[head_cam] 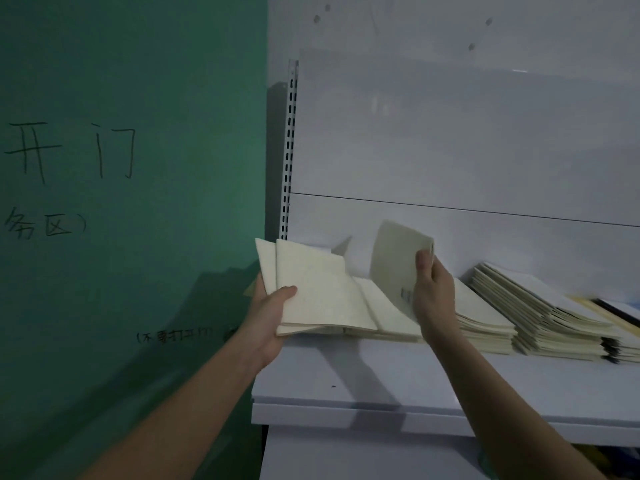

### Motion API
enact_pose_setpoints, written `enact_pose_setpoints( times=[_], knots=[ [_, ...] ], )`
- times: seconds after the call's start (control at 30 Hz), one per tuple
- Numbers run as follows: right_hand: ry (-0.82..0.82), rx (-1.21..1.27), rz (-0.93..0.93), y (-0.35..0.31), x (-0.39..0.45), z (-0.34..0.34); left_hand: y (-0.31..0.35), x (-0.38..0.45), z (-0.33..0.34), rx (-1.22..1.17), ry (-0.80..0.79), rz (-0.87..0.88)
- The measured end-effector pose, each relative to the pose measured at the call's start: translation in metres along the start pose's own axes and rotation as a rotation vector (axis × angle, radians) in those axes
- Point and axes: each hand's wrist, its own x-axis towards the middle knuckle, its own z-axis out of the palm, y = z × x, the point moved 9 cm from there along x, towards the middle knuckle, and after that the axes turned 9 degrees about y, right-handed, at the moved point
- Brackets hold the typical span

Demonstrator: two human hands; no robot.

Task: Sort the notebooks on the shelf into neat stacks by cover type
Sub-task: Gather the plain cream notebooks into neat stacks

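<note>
On the white shelf [346,382] lie cream-covered notebooks. My left hand [268,317] grips a few of them [311,292] by their left edge, tilted up above the shelf's left end. My right hand [433,292] pinches one cream notebook [394,268] by its top right corner and holds it upright, its cover bending. Below that hand is a low cream stack [485,323]. To the right, a taller slanted stack of cream notebooks [540,317] leans back. At the far right edge lies a dark-covered notebook [620,310].
A green wall [131,202] with handwritten characters stands just left of the shelf. The white back panel [450,150] and a slotted upright [289,150] rise behind. The shelf's front lip [346,415] runs below my forearms.
</note>
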Motion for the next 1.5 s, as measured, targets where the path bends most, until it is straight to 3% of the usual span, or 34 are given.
enact_pose_setpoints(
  times=[0.1, 0.2, 0.27, 0.4, 0.5, 0.57, 0.67, 0.8, 0.93, 1.13, 1.27, 1.4, 1.5],
  knots=[
    [-0.033, -0.180, -0.317, -0.042, -0.036, 0.003, -0.007, -0.003, 0.019, 0.013, -0.017, -0.007],
    [-0.273, -0.458, -0.664, -0.053, -0.085, 0.032, -0.016, -0.007, 0.037, 0.010, -0.028, 0.003],
    [-0.419, -0.559, -0.716, -0.042, -0.108, 0.044, -0.021, -0.010, 0.044, -0.034, -0.041, 0.009],
    [-0.588, -0.585, -0.663, -0.033, -0.119, 0.042, -0.030, -0.019, 0.044, -0.064, -0.044, -0.026],
    [-0.700, -0.471, -0.520, -0.034, -0.110, 0.035, -0.025, -0.019, 0.049, -0.022, -0.030, 0.014],
    [-0.620, -0.391, -0.412, -0.031, -0.085, 0.020, -0.025, -0.015, 0.057, -0.022, 0.002, 0.018],
    [-0.358, -0.311, -0.187, -0.012, -0.031, -0.020, -0.027, -0.011, 0.083, -0.062, 0.027, 0.007],
    [-0.398, 0.018, 0.252, 0.030, 0.010, -0.050, -0.048, -0.008, 0.131, 0.022, 0.010, -0.041],
    [-0.333, 0.025, 0.252, 0.062, 0.058, -0.085, -0.082, 0.000, 0.179, 0.114, -0.005, -0.123],
    [-0.348, -0.071, 0.235, 0.094, 0.110, -0.117, -0.120, 0.026, 0.231, 0.294, 0.048, -0.043],
    [-0.396, -0.252, 0.108, 0.106, 0.134, -0.126, -0.144, 0.038, 0.244, 0.475, 0.076, -0.004],
    [-0.557, -0.631, -0.017, 0.133, 0.134, -0.110, -0.156, 0.045, 0.254, 0.723, 0.068, 0.050],
    [-0.628, -0.826, -0.060, 0.154, 0.130, -0.097, -0.161, 0.045, 0.259, 0.813, 0.067, -0.011]
  ],
)
